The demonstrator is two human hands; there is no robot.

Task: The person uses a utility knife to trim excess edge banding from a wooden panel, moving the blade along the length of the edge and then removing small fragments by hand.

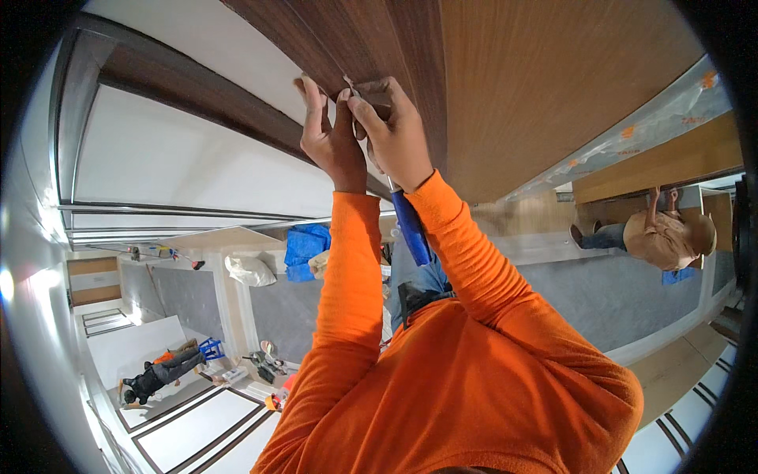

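My left hand (332, 134) is raised against a dark brown wood strip (316, 31), thumb and a finger pinched at a small pale piece (347, 81) that I cannot make out, other fingers raised. My right hand (392, 133) is closed just beside it, fingertips meeting the left ones at that piece. A blue-handled tool (409, 229) with a metal shaft hangs below my right hand, held in it; its upper end is hidden behind my fingers. A wide lighter-brown wood panel (545, 87) adjoins the strip.
Plastic wrapping (616, 134) runs along the panel's right edge. A co-worker (655, 233) in tan is at a cabinet on the right; another person (158, 375) in dark clothing is at lower left. Blue sheeting (304, 249), a white sack (249, 268) and assorted tools (268, 367) lie around.
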